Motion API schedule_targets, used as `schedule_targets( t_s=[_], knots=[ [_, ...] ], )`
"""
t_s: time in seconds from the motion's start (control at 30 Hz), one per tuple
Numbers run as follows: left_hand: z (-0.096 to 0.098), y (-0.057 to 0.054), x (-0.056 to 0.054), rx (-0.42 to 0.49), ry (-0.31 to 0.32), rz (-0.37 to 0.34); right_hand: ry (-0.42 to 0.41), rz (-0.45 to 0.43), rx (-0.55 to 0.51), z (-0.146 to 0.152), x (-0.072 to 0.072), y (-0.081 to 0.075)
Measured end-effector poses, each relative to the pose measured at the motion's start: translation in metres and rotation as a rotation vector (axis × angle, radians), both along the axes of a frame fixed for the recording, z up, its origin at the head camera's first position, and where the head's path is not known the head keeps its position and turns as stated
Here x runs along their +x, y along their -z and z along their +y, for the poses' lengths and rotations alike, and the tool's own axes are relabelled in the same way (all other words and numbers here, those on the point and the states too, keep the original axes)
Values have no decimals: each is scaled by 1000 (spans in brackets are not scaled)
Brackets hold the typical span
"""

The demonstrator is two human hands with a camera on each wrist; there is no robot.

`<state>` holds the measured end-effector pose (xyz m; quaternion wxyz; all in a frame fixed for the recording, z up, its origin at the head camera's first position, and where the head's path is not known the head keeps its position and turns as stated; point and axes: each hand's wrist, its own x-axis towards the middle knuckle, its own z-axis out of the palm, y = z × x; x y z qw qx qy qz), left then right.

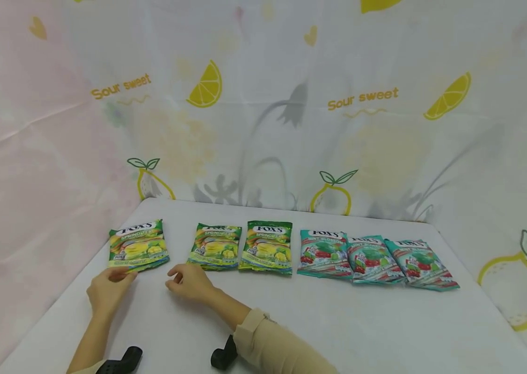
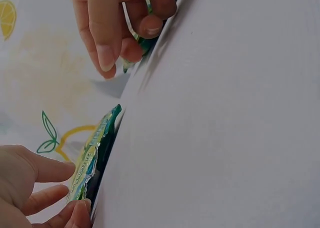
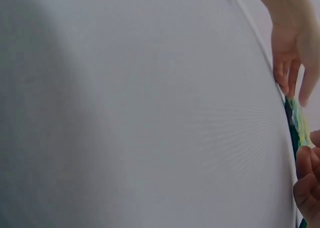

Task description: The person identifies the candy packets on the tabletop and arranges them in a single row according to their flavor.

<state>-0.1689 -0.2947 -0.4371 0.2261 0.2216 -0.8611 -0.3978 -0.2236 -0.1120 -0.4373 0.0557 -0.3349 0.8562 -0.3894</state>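
Beside the leftmost green Fox's Spring Tea candy bag (image 1: 139, 248) is my left hand (image 1: 106, 292), its fingertips right at the bag's lower left edge. The left wrist view has that bag (image 2: 95, 160) almost edge-on, with the left hand's fingers (image 2: 52, 174) spread loosely along its near end. My right hand (image 1: 193, 283) hovers with loosely bent fingers and nothing in them, just in front of a second green candy bag (image 1: 216, 246). In the right wrist view the right hand (image 3: 309, 183) shows only in part, at the right edge.
A third green candy bag (image 1: 266, 248) lies right of the second. Farther right, three teal Fox's Mint Blossom bags (image 1: 324, 254) lie side by side, the middle one against its left neighbour. They rest on a white table (image 1: 361, 327), backed by a lemon-print cloth (image 1: 263, 130).
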Motion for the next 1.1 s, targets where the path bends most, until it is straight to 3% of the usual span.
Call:
schedule_targets(
  t_s=[0.27, 0.5, 0.73, 0.93, 1.1],
  knots=[
    [-10, 2, -3, 51, -49, -50, 39, -7, 18, -3, -6, 0],
    [-16, 0, -8, 148, -106, -156, 76, 8, 11, -8, -13, 0],
    [-20, 3, -8, 105, -114, -170, 138, -47, 39, -16, -14, -4],
    [-26, 3, -6, 65, -56, -186, 121, -57, 156, -18, -17, -9],
    [-36, 0, -1, 124, 115, -281, 106, -58, 184, -19, -19, -9]
  ],
)
